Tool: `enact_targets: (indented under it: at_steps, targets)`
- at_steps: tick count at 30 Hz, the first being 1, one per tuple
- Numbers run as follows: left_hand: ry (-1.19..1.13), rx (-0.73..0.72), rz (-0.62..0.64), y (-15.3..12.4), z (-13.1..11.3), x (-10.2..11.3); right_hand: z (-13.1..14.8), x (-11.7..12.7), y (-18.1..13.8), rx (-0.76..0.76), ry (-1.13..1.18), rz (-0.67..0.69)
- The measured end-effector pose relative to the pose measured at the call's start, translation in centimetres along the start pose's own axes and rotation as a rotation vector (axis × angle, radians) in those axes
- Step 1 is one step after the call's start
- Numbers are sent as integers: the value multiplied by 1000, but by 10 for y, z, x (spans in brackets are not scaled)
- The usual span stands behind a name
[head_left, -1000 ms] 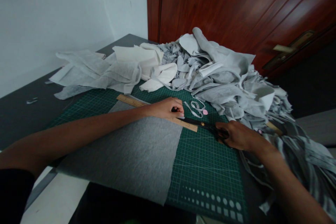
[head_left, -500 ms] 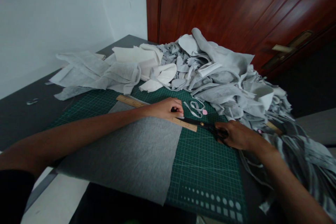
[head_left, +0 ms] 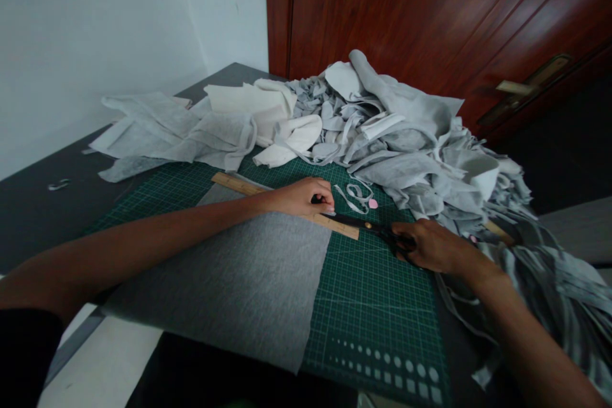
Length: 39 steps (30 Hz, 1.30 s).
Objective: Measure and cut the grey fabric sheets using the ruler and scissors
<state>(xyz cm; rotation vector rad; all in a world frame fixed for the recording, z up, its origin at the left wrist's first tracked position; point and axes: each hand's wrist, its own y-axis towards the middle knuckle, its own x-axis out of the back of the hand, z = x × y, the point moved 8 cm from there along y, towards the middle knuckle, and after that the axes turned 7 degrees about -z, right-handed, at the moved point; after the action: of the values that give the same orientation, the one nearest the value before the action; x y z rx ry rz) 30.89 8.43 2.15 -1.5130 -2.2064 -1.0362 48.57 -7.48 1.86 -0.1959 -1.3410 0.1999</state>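
Observation:
A sheet of grey fabric (head_left: pixel 239 287) lies over the green cutting mat (head_left: pixel 373 293), its near edge hanging past the table's front. Across the fabric's far edge runs a wooden ruler (head_left: pixel 335 225). My left hand (head_left: pixel 306 196) rests over the ruler with fingers closed in a pinch, a pale bit of the fabric's edge at the fingertips. Black scissors (head_left: pixel 382 229) are held by my right hand (head_left: pixel 430 245), fingers through the handles. Their blades point left along the ruler's far side and reach my left fingertips. How far the blades are parted is hard to see.
Grey and white fabric scraps (head_left: pixel 401 134) are heaped along the back and right. Larger pale pieces (head_left: pixel 191 134) lie at back left. Beyond the blades are a thin curled strip (head_left: pixel 354 194) and a pink piece (head_left: pixel 373 203). A wall and a wooden door (head_left: pixel 406 25) stand behind.

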Motion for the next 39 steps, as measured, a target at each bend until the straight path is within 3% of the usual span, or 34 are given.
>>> enact_targets:
  at_steps: [8, 23, 39]
  targets:
    - [-16, -8, 8, 1, 2, 1, -3, -1, 0, -18, 12, -3]
    - [8, -7, 169, 2, -1, 9, 4, 5, 0, -7, 37, -8]
    - [-11, 4, 113, 2, 3, 10, 5, 5, 0, -21, 31, -8]
